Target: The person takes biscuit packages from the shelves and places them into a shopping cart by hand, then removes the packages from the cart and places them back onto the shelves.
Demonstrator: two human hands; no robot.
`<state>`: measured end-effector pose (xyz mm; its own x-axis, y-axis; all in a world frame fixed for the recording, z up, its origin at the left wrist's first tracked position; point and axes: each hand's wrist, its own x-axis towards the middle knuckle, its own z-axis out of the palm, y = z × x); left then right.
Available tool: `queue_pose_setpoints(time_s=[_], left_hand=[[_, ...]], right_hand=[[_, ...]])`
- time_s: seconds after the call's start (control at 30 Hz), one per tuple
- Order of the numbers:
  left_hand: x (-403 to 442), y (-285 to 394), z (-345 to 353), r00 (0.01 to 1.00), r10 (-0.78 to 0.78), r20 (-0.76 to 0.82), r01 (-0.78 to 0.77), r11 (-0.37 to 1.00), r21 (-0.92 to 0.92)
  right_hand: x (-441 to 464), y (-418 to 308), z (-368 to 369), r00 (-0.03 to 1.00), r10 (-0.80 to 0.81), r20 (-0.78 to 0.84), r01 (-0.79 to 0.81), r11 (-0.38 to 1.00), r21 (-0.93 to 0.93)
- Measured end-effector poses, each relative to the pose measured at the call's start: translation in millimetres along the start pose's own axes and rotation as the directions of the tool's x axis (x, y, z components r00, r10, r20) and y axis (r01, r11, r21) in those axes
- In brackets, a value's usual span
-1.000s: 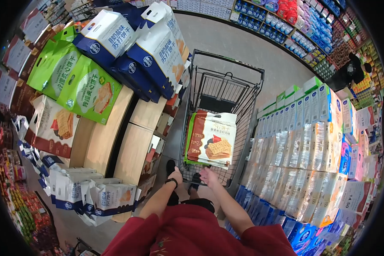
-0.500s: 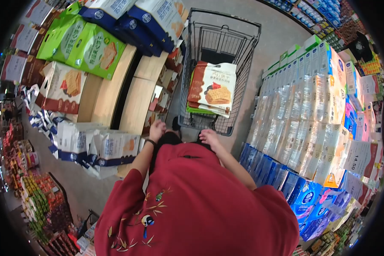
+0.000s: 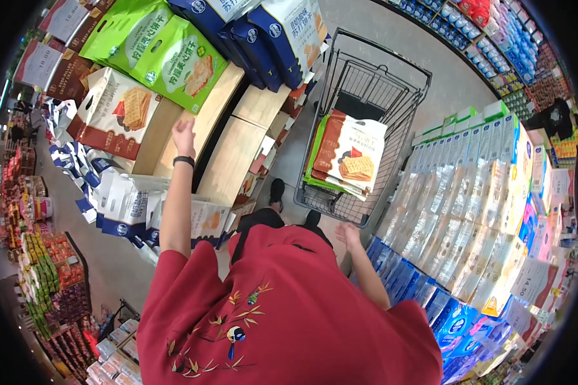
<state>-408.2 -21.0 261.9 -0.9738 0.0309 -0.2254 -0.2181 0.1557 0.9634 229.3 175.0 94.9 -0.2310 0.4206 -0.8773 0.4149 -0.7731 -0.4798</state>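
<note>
While the left hand point(image 3: 184, 136) is hovering over a pale wooden display shelf point(image 3: 244, 147), its fingers are standing loosely apart, wide rather than narrow; a black wristband point(image 3: 183, 160) is circling the wrist.

Green biscuit bag point(image 3: 192, 74), nearest the left fingertips: is lying on the shelf just beyond them; whether they are touching its edge, cannot tell.

Right hand point(image 3: 349, 235): is hanging just beside the near end of a shopping cart point(image 3: 398, 154), fingers loosely parted.

Surface: two panels of bare wood are showing, with a black strip point(image 3: 219, 131) running between them. Second green bag point(image 3: 125, 35) is lying against the first. White-and-brown cracker bag point(image 3: 112, 122) is resting just beside the pair. Blue-and-white bags point(image 3: 289, 48) are leaning in a group at the far end; further white-and-blue bags point(image 3: 125, 199) are standing in a row at the near end.

Cart contents: white-and-brown bags point(image 3: 356, 163) are lying overlapped, a green bag point(image 3: 315, 151) showing along their left edge.

Room: grey floor point(image 3: 366, 19) is running between the displays. Film-wrapped packs point(image 3: 456, 192) are rising in tiers at the right, blue packs point(image 3: 456, 317) lining the near base. Price signs are standing on both sides, one point(image 3: 536, 279) reading 14.50. Shelves of bottles point(image 3: 481, 38) are curving across the upper right.
</note>
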Motion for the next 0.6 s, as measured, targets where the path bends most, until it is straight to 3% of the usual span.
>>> queue_pose_setpoints(time_s=[0.17, 0.23, 0.27, 0.33, 0.4, 0.43, 0.6], left_hand=[[117.9, 8.5, 1.9, 0.975, 0.125, -0.185, -0.118, 0.992, 0.049], [143.3, 29.1, 3.3, 0.962, 0.21, -0.174, -0.204, 0.978, 0.05], [156.0, 37.9, 5.8, 0.953, 0.253, -0.166, -0.248, 0.967, 0.051], [181.1, 38.0, 5.7, 0.945, 0.278, -0.174, -0.276, 0.961, 0.032], [182.3, 49.0, 12.6, 0.95, 0.257, -0.176, -0.247, 0.966, 0.075], [176.9, 49.8, 19.9, 0.93, 0.282, -0.236, -0.282, 0.959, 0.035], [162.6, 42.8, 25.3, 0.888, 0.359, -0.287, -0.283, 0.919, 0.274]], right_hand=[[1.0, 42.9, 2.5, 0.991, -0.025, -0.129, 0.016, 0.998, -0.064], [12.4, 77.5, -15.3, 0.988, 0.043, -0.148, -0.058, 0.994, -0.096], [15.1, 101.9, -31.0, 0.991, -0.11, -0.074, 0.083, 0.949, -0.303], [-4.5, 103.7, -28.5, 0.987, -0.143, -0.076, 0.101, 0.91, -0.402], [-52.1, 80.8, -10.8, 0.964, 0.077, -0.254, -0.127, 0.974, -0.189], [-49.4, 87.1, -12.4, 0.962, 0.097, -0.254, -0.141, 0.977, -0.158], [-20.6, 150.7, -34.7, 0.951, 0.197, -0.238, -0.2, 0.98, 0.012]])
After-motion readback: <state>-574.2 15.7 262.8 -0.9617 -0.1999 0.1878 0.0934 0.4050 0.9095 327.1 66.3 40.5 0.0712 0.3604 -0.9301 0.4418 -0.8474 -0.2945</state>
